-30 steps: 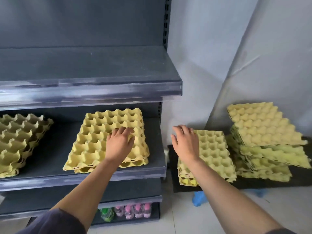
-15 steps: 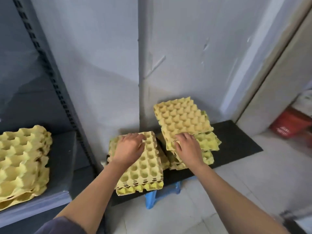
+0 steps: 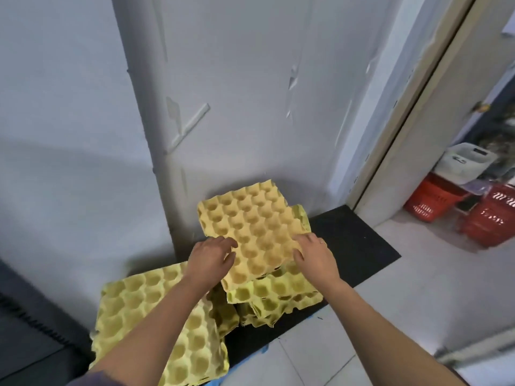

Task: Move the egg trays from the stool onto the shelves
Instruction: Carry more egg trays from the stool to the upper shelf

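both hands meet on the top yellow moulded-pulp egg tray [image 3: 252, 227], which lies askew on a stack of greener pulp egg trays [image 3: 274, 295] on the black-topped stool [image 3: 354, 240] by the pale wall [image 3: 237, 93]. the left hand [image 3: 211, 257] has fingers spread over the tray's left edge; the right hand [image 3: 315, 254] curls its fingers on the right edge; whether either truly grips, i cannot tell. a second stack of yellow-green egg trays [image 3: 156, 324] lies nearer, under the left forearm. red plastic baskets [image 3: 462, 210] stand beyond the doorway.

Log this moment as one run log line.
left hand on top egg tray | right hand on same tray | tray not lifted, atop stack
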The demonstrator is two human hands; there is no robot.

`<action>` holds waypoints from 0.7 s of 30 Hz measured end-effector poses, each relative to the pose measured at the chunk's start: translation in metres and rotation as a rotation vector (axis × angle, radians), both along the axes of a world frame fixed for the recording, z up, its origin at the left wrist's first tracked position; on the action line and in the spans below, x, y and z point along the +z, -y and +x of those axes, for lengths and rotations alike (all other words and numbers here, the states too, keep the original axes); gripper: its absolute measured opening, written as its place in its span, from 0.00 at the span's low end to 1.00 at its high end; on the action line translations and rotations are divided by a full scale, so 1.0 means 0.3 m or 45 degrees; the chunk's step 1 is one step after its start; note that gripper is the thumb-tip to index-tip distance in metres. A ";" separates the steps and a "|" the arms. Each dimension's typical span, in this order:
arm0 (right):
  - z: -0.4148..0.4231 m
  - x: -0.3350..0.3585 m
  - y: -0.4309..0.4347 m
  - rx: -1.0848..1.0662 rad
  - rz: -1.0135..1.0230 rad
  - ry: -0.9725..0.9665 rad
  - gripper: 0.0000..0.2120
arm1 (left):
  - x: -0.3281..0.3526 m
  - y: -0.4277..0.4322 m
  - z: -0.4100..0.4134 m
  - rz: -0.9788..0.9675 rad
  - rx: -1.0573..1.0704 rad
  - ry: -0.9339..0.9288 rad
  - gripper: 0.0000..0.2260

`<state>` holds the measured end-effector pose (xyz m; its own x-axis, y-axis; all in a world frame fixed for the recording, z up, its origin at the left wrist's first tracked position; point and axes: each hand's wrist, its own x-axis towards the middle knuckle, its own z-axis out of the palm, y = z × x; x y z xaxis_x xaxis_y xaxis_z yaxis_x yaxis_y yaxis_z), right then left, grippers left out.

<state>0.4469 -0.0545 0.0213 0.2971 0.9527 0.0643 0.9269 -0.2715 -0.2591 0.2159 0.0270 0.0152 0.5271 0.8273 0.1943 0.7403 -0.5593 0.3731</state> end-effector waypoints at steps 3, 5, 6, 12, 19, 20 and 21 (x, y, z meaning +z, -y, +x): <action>0.070 -0.019 -0.093 -0.086 -0.094 -0.060 0.20 | -0.041 -0.108 0.044 -0.122 0.067 -0.088 0.14; 0.104 -0.038 -0.143 -0.115 -0.157 -0.088 0.21 | -0.073 -0.149 0.060 -0.208 0.143 -0.193 0.17; 0.121 -0.050 -0.169 -0.125 -0.191 -0.101 0.21 | -0.093 -0.165 0.067 -0.252 0.182 -0.251 0.19; 0.198 -0.139 -0.302 -0.228 -0.427 -0.213 0.24 | -0.199 -0.214 0.092 -0.718 0.503 -0.230 0.35; 0.252 -0.218 -0.360 -0.295 -0.580 -0.386 0.33 | -0.263 -0.209 0.160 -1.261 0.876 0.331 0.44; 0.261 -0.222 -0.364 -0.306 -0.587 -0.411 0.32 | -0.258 -0.201 0.168 -1.210 0.892 0.339 0.40; 0.270 -0.227 -0.368 -0.318 -0.596 -0.454 0.32 | -0.255 -0.194 0.174 -1.119 0.879 0.365 0.34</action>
<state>0.5279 0.0558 -0.0467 0.4405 0.7553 -0.4853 0.6997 -0.6275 -0.3415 0.2680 0.0851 -0.0613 -0.0611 0.8315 -0.5522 0.6122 0.4681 0.6372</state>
